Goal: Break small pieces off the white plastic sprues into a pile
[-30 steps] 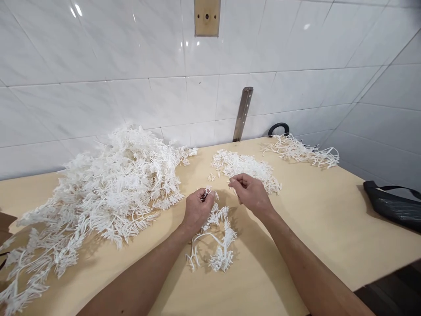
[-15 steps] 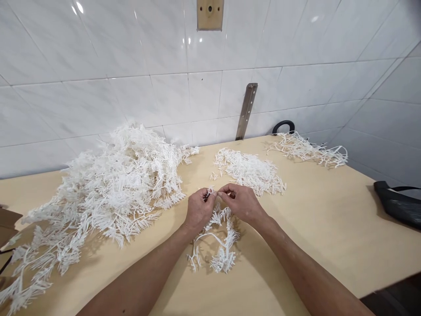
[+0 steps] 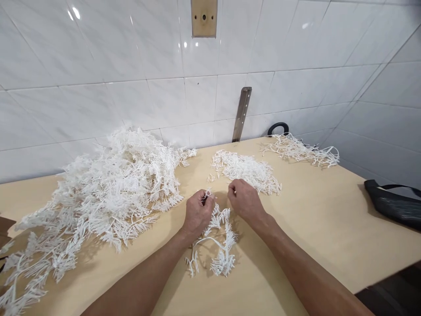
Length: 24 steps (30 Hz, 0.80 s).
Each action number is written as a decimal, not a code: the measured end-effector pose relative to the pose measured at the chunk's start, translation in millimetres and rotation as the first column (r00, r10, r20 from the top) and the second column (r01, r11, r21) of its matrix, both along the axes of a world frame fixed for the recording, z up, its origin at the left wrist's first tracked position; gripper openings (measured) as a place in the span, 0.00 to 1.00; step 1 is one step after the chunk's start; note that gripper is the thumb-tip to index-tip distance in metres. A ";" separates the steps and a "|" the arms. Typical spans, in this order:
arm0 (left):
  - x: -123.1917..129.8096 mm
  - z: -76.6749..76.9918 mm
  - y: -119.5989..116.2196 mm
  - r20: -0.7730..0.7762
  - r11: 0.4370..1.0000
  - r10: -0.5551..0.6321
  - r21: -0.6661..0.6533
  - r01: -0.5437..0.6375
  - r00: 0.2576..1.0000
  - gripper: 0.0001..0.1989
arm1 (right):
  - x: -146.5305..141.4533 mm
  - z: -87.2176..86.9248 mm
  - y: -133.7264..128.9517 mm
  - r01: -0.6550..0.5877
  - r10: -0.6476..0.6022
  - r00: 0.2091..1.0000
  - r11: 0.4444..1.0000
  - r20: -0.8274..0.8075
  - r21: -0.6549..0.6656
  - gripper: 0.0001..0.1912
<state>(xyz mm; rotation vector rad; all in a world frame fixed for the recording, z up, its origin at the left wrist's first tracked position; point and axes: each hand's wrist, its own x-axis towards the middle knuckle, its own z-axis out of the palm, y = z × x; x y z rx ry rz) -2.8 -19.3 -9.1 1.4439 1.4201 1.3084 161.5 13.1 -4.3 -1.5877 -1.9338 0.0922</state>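
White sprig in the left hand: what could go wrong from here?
1. The left hand pinches the white sprig near its top, with the rest spread below; its thin stem might bend or snap if pulled hard.
2. The right hand is close to the middle pile of small white pieces, so a careless sweep could scatter them.
3. The big white heap has loose outer strands that the left forearm might snag.

The left forearm (image 3: 151, 270) at seven o'clock and right forearm (image 3: 296, 260) at five are showing bare, tapering toward a bare left hand (image 3: 198, 213) and right hand (image 3: 246, 199); finer detail is looking too small to judge.
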 end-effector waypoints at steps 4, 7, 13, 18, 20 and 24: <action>-1.7 7.5 0.2 0.201 0.988 -0.055 -0.129 0.082 0.978 0.20 | 28.8 5.5 11.5 0.181 -0.169 0.966 0.982 -0.196 0.049 0.04; -4.0 12.5 2.0 0.273 0.981 -0.057 -0.165 0.105 0.960 0.24 | 34.9 11.4 11.4 0.113 -0.161 0.897 0.984 -0.411 -0.139 0.09; -5.5 15.7 4.2 0.376 0.979 -0.128 -0.102 0.178 0.918 0.25 | 13.8 18.1 -4.4 -0.393 0.131 0.796 0.854 -0.590 -0.340 0.23; -4.8 14.5 5.4 0.555 0.960 -0.173 -0.090 0.265 0.814 0.20 | 10.0 13.1 -7.9 -0.550 0.278 0.776 0.736 -0.566 -0.394 0.19; -4.2 15.3 5.3 0.628 0.948 -0.184 -0.090 0.306 0.756 0.21 | 11.0 7.7 -5.9 -0.533 0.242 0.779 0.741 -0.579 -0.409 0.19; -4.2 19.2 4.3 0.694 0.919 -0.206 -0.103 0.379 0.690 0.21 | 10.7 3.1 -5.1 -0.510 0.172 0.751 0.765 -0.638 -0.394 0.24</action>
